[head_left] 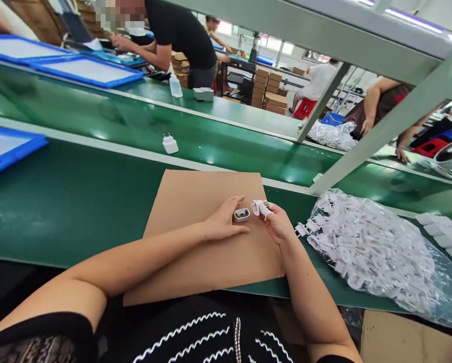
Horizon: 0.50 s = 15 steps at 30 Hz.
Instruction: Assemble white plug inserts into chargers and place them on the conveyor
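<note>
My left hand (222,220) curls around a white charger housing (242,215), thumb on the near side and fingers on the far side. The housing's open end faces up, and dark and greenish parts show inside. Just to the right, my right hand (279,222) pinches a white plug cap (261,207) with its fingertips, a small gap away from the housing. Both hands are over a brown cardboard sheet (195,262) on the green bench. Beside my right forearm lies a clear plastic bag (377,247) full of white plug caps, a few spilling from its mouth.
A white charger (170,144) with pins up sits on the green conveyor (226,151) ahead. White housings (443,234) stand in a row at the far right. A blue-framed tray (10,148) is at left. A slanted metal post (377,121) rises at right. Co-workers are beyond the conveyor.
</note>
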Tool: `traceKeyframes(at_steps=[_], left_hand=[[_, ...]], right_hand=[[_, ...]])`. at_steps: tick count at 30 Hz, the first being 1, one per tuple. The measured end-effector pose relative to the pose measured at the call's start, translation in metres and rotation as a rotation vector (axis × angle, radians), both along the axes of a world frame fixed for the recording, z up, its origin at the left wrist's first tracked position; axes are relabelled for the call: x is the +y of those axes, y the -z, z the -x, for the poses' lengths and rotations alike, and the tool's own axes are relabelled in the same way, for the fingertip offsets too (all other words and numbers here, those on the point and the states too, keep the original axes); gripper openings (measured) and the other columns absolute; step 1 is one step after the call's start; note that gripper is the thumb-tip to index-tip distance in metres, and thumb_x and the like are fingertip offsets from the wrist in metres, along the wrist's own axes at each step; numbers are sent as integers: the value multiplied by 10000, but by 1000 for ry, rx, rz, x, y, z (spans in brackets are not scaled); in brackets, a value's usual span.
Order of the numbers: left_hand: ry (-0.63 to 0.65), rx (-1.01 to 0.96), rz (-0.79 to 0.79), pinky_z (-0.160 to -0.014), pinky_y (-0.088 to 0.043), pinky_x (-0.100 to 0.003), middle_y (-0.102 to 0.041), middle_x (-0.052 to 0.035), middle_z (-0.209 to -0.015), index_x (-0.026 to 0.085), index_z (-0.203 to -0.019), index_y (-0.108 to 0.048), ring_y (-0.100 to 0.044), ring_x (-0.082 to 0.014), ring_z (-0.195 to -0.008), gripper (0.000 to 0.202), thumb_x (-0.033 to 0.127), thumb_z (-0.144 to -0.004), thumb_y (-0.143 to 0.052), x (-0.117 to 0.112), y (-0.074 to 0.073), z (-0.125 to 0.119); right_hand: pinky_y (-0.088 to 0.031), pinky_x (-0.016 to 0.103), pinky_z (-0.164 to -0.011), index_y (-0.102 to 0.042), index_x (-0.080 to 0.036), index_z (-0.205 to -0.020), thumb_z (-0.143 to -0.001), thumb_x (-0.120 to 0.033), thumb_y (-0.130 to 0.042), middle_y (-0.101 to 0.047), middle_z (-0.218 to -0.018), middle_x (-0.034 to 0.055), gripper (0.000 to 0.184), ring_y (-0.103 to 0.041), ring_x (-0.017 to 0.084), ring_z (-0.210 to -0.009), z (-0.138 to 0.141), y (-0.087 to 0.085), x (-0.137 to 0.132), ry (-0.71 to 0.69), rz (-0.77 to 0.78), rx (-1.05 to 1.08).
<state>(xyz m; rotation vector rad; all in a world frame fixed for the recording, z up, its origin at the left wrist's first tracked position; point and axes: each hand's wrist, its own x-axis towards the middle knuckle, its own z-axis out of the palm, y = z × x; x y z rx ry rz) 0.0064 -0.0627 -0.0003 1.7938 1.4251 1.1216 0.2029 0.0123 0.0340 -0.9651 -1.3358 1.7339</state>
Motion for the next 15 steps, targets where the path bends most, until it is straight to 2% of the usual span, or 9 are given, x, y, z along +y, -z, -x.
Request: traceKeyframes(at_steps=[2,4,5,7,9,12,15], left_hand=[[-49,8,0,-1017,-520,-452,-682,-112,-1240,208,-1274,-651,-628,-286,-1142,599,444,-758,-845,-1,4,4],[-3,9,2,-924,-525,-397,-735,-69,-1022,208,-1068,-729,-648,-249,-999,335,425,-822,-796,0,5,6],[29,4,-3,-883,-519,-373,-739,-59,-962,205,-1015,-740,-648,-235,-946,278,414,-837,-783,2,5,7],[52,-14,-22,-840,-507,-352,-737,-59,-921,192,-971,-744,-642,-224,-902,263,410,-832,-788,3,4,6],[53,-23,-41,-855,-498,-359,-734,-68,-923,181,-930,-742,-639,-229,-911,257,416,-834,-783,4,3,5],[70,-35,-58,-890,-487,-366,-735,-72,-953,185,-885,-737,-637,-233,-944,249,432,-860,-758,3,1,5],[75,-31,-61,-883,-484,-361,-726,-69,-943,189,-862,-736,-635,-232,-937,246,435,-867,-753,3,0,6]], right_hand=[[-537,341,-802,-757,-210,-929,-655,-520,-869,-744,-930,53,429,-669,198,-861,4,0,-6,39,-102,-64],[-539,350,-835,-768,-219,-971,-749,-478,-825,-726,-952,49,346,-667,195,-876,7,-1,-13,84,-318,-186],[-538,348,-840,-771,-226,-989,-804,-446,-789,-715,-965,48,288,-661,189,-874,7,-2,-16,87,-453,-265],[-537,340,-835,-767,-238,-1041,-891,-370,-705,-698,-996,53,208,-650,186,-878,7,-4,-20,36,-717,-415],[-536,341,-842,-746,-237,-1116,-939,-288,-628,-691,-1031,70,219,-645,199,-923,7,-6,-23,-50,-913,-524],[-522,357,-862,-717,-212,-1154,-946,-174,-556,-673,-1041,95,266,-611,232,-989,7,-11,-25,-136,-1103,-664],[-501,366,-823,-721,-202,-1077,-934,-123,-515,-642,-970,97,263,-567,247,-943,8,-17,-26,-184,-1193,-800]])
